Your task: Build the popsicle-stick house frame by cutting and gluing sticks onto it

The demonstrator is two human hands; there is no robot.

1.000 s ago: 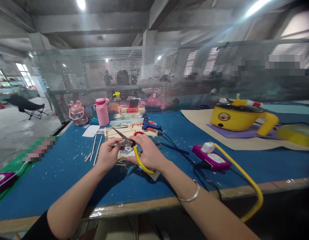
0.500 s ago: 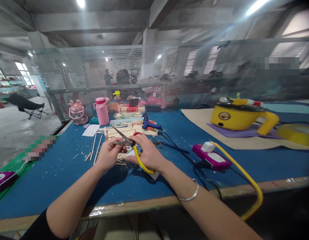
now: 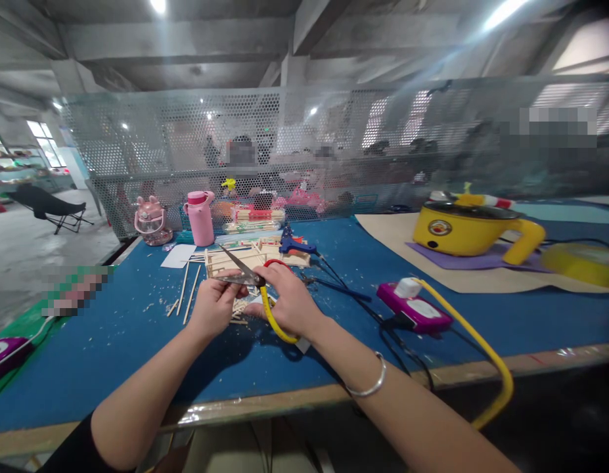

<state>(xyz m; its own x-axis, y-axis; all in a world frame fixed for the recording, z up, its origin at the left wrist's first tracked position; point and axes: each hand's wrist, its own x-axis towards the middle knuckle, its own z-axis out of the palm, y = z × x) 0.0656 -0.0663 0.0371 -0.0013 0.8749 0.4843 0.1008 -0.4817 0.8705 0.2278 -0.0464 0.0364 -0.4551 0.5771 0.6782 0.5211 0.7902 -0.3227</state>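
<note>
Gripping scissors by red and yellow handles in right hand, with fingers curled about the loops and blades standing apart. Located above the middle of the desk, between near and far edges, with tips directed toward the left side. Observed at the lower blade: left hand, with thumb and fingertips pressed together. Cannot tell whether pinching a stick, the blade itself or both.

Found on the desk beneath the hands: heap of short stick pieces. Found left of the left hand: long thin sticks, lying amid pale crumbs. Noted beyond the hands, toward the far edge: wooden framework and, at its right, blue glue gun.

Recorded near the far left corner: pink bottle, upright, beside clear-bodied drinking bottle, with white card lying in front. Recorded toward the right: purple power strip, bearing white plug; beyond, yellow pot on purple sheet. Noted at right wrist: silver bangle.
</note>
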